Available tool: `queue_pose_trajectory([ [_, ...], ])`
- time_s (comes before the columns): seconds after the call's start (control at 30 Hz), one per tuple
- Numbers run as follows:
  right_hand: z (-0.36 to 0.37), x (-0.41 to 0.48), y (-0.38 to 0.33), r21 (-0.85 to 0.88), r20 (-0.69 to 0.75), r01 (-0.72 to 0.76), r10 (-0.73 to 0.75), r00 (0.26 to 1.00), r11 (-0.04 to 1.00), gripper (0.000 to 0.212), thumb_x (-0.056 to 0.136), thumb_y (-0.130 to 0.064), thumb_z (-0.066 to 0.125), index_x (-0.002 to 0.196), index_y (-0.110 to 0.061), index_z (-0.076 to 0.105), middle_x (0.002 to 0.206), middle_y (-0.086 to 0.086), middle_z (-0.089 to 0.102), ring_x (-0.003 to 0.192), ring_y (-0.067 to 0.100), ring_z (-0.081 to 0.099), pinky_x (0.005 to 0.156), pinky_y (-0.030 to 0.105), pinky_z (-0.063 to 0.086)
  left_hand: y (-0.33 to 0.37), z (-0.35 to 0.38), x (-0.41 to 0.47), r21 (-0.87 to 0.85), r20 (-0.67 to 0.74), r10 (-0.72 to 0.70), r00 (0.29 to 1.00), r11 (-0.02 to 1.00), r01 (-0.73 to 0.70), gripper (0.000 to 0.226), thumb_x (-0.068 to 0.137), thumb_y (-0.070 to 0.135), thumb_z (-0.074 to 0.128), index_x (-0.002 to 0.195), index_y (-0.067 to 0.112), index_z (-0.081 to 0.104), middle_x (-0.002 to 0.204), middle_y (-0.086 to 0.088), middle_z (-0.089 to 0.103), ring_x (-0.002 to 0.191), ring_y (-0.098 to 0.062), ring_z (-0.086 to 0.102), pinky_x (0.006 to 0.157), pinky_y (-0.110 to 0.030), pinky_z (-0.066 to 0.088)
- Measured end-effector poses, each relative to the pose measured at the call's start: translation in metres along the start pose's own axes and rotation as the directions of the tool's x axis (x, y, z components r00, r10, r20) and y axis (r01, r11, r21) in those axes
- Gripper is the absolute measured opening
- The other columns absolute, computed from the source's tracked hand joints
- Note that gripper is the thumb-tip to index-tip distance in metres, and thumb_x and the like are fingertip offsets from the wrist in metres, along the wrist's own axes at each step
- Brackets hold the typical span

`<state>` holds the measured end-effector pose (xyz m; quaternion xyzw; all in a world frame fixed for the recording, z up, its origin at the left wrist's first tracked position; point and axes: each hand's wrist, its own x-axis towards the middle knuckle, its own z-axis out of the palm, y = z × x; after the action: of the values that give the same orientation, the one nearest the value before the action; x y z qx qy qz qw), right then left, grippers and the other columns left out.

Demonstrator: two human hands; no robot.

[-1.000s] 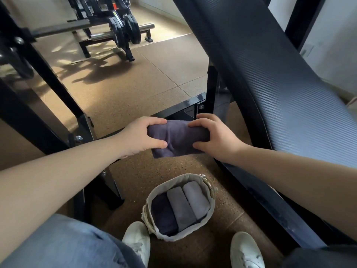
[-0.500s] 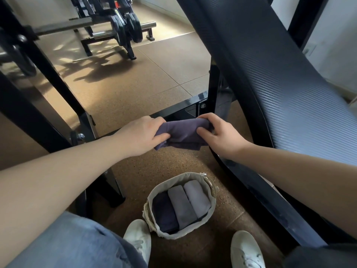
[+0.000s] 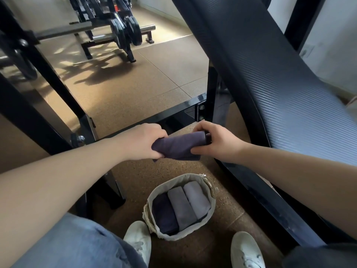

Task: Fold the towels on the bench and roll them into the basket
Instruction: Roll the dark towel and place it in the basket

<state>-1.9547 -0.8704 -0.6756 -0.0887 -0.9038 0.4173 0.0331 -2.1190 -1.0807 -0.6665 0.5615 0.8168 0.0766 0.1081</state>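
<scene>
Fingers (image 3: 201,127) of left hand (image 3: 143,142) and right hand (image 3: 220,142) grip the ends of the rolled towel (image 3: 179,147), its long axis running left-right, right end slightly higher.

Matt cloth towel (image 3: 179,147), fabric-lined basket (image 3: 208,219), ribbed glossy bench pad (image 3: 280,89), speckled floor (image 3: 135,97).

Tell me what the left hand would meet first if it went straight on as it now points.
The left hand points rightward along the dark towel it grips; it would probably meet the right hand, at the other end.
</scene>
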Motion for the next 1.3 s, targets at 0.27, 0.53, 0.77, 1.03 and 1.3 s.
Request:
queue_pose_trajectory([
  [0.27, 0.004, -0.002, -0.012, 0.445, 0.123, -0.234, 0.2, 0.972, 0.864, 0.022, 0.101, -0.036, 0.06, 0.103, -0.016, 0.066, 0.089, 0.001, 0.063, 0.081, 0.014, 0.059, 0.071, 0.031, 0.047, 0.003, -0.004, -0.004, 0.12, -0.289, 0.104, 0.952, 0.99, -0.072, 0.035, 0.076, 0.028, 0.081, 0.106, 0.031, 0.062, 0.106, 0.012, 0.058, 0.089, -0.015, 0.061, 0.067, -0.032, 0.05],
  [0.53, 0.002, -0.004, -0.015, 0.647, 0.319, -0.419, 0.273, 0.908, 0.638, 0.038, 0.095, -0.019, 0.063, 0.127, -0.002, 0.055, 0.11, 0.015, 0.065, 0.099, 0.025, 0.063, 0.082, 0.036, 0.049, 0.014, -0.006, -0.001, 0.183, -0.432, 0.255, 0.865, 0.964, -0.193, 0.041, 0.067, 0.009, 0.082, 0.101, 0.02, 0.06, 0.104, 0.003, 0.057, 0.097, -0.02, 0.056, 0.069, -0.036, 0.051],
  [0.77, -0.002, -0.006, -0.014, 0.701, 0.389, -0.421, 0.185, 0.902, 0.576, 0.01, 0.092, -0.002, 0.056, 0.097, -0.01, 0.053, 0.091, 0.009, 0.063, 0.074, 0.017, 0.065, 0.064, 0.028, 0.052, 0.017, -0.003, -0.001, 0.135, -0.403, 0.216, 0.889, 0.975, -0.175, 0.047, 0.065, 0.007, 0.083, 0.102, 0.02, 0.057, 0.108, 0.001, 0.055, 0.099, -0.022, 0.056, 0.078, -0.04, 0.052],
  [1.03, 0.004, -0.006, -0.009, 0.542, 0.29, -0.311, 0.174, 0.941, 0.781, 0.064, 0.081, -0.002, 0.069, 0.134, -0.03, 0.049, 0.122, 0.021, 0.066, 0.096, 0.033, 0.068, 0.082, 0.045, 0.054, 0.021, 0.009, 0.002, -0.13, -0.271, -0.114, 0.956, 0.988, 0.081, 0.057, 0.076, 0.012, 0.078, 0.119, 0.034, 0.047, 0.133, 0.005, 0.043, 0.106, -0.025, 0.059, 0.083, -0.043, 0.054],
  [1.3, 0.026, -0.019, 0.006, 0.294, 0.184, -0.301, 0.255, 0.949, 0.907, 0.065, 0.088, 0.002, 0.062, 0.132, -0.044, 0.054, 0.126, 0.0, 0.059, 0.101, 0.019, 0.067, 0.083, 0.039, 0.062, 0.023, 0.046, 0.012, -0.089, -0.136, -0.183, 0.974, 0.981, 0.172, 0.067, 0.083, 0.021, 0.074, 0.139, 0.035, 0.04, 0.137, 0.003, 0.043, 0.101, -0.02, 0.061, 0.074, -0.035, 0.054],
])
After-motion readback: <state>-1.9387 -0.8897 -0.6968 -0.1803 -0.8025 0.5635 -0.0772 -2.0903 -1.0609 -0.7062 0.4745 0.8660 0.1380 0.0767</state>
